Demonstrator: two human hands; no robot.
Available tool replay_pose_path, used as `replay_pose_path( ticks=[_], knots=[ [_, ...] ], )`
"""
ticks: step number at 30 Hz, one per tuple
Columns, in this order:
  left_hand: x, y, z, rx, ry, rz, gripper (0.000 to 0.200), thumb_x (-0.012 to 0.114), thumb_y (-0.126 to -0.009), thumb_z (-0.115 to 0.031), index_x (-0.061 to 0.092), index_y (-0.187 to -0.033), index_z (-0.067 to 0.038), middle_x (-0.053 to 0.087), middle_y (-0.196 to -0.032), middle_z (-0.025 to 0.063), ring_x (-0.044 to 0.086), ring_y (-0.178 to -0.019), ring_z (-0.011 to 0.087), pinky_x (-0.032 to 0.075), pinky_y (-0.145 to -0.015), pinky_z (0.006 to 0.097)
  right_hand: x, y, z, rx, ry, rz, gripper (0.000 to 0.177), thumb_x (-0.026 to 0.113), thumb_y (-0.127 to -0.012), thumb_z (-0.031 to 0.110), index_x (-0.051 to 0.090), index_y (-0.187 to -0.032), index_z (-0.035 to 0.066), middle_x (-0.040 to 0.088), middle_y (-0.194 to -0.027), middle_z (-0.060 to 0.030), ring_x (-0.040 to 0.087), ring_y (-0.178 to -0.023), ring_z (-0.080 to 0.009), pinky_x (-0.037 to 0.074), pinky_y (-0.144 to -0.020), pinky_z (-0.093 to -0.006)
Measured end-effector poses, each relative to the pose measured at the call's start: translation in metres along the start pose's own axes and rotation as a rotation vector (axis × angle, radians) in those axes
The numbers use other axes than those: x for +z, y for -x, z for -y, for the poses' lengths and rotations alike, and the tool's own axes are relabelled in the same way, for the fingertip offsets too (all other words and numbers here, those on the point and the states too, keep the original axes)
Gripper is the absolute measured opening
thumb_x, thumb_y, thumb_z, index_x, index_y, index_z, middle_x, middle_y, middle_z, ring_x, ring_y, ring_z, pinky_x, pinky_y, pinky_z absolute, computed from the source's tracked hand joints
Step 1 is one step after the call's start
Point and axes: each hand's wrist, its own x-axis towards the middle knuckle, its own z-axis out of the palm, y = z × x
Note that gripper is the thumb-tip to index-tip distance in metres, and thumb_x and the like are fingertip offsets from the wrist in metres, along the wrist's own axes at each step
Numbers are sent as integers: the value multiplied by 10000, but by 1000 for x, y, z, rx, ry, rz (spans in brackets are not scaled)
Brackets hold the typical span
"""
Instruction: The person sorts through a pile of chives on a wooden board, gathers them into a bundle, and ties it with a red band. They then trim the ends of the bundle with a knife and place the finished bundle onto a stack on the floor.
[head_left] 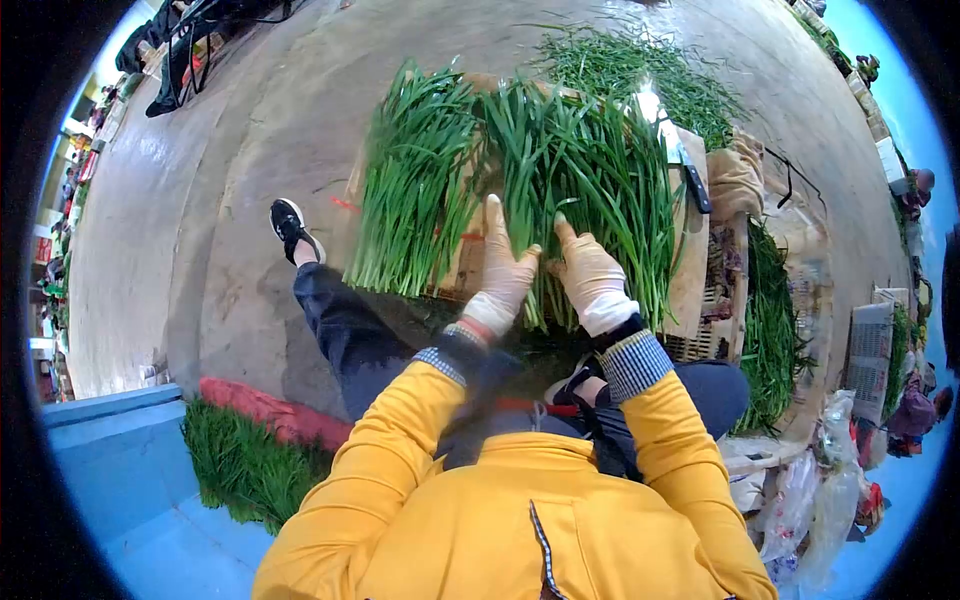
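Long green garlic chives (625,190) lie in a wide pile on a board in front of me. My left hand (503,265), in a pale glove, grips chives at the pile's left part, its forefinger stretched along the leaves and its thumb across the stems. Close beside it, my right hand (592,272), also gloved, has its fingers around stems near the pile's lower edge. The undersides of both hands are hidden. Left of my hands lies a separate bundle of chives (415,190), its pale stem ends toward me.
A knife (693,180) with a dark handle lies on the board's right edge (692,255). Loose leaves (640,75) are heaped on the floor beyond. At right stand a crate (722,290) with a cloth (737,172) and more greens (770,340). Greens (245,460) under red cloth (275,408) lie lower left.
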Motion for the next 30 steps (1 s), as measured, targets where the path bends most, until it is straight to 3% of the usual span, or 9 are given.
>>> replay_pose_path(
  ticks=[3,6,10,15,19,21,22,29,30],
  knots=[
    [-13,-11,-38,261,-550,40,821,636,-785,-106,172,-1461,-76,208,-1499,143,216,-1371,323,155,-1124,402,11,-3,-13,-107,20,29,208,639,-808,174,594,-987,77,586,-898,-184,601,-808,-357,490,-697,-420],
    [-11,-40,-53,433,-855,246,645,595,-826,-184,336,-1406,-299,228,-1498,117,214,-1365,367,228,-1094,483,9,0,-22,-134,-25,-31,120,630,-806,133,585,-881,52,593,-857,-176,594,-784,-356,480,-676,-419],
    [-11,-90,-51,438,-1135,786,556,530,-888,-270,323,-1400,-334,160,-1525,54,159,-1386,364,175,-1067,620,13,4,-45,-132,-360,-169,74,600,-817,90,630,-866,43,636,-835,-147,616,-766,-295,491,-683,-369],
    [-8,-103,-47,247,-1104,1006,566,490,-897,-274,279,-1420,-324,115,-1535,57,103,-1392,392,172,-1015,697,7,22,-65,96,-716,-216,209,625,-803,63,633,-1011,80,636,-883,-107,619,-748,-218,494,-706,-321],
    [1,-109,-54,93,-1117,1066,638,511,-879,-185,254,-1422,-401,44,-1548,-27,37,-1414,331,123,-1056,658,-20,25,-29,-96,-619,-364,384,641,-791,92,565,-1166,117,617,-940,-113,633,-801,-236,506,-712,-345],
    [0,-112,-43,198,-1114,1083,589,506,-884,-267,274,-1420,-342,104,-1535,52,99,-1380,429,202,-976,732,-48,14,3,-14,-104,166,553,660,-797,101,447,-1306,107,582,-1013,-140,615,-834,-268,502,-771,-342],
    [-1,-112,-43,213,-1111,1085,591,515,-880,-276,279,-1418,-342,107,-1534,55,100,-1379,431,206,-978,728,-29,5,-8,-72,-70,176,659,682,-778,179,376,-1361,158,558,-1035,-193,590,-901,-345,486,-787,-397],
    [-6,-116,-29,300,-1082,1094,634,578,-851,-268,292,-1411,-340,90,-1536,49,93,-1377,437,219,-1005,691,-16,-4,-30,-146,-63,216,545,702,-751,154,491,-1252,122,569,-1004,-167,586,-929,-320,477,-777,-384],
    [-7,-116,-31,295,-1072,1099,648,592,-838,-237,299,-1406,-344,101,-1533,60,95,-1376,437,219,-1008,689,-15,-3,-31,-158,-114,175,339,684,-778,185,587,-1085,76,582,-938,-163,589,-884,-324,478,-763,-382]
  ],
)
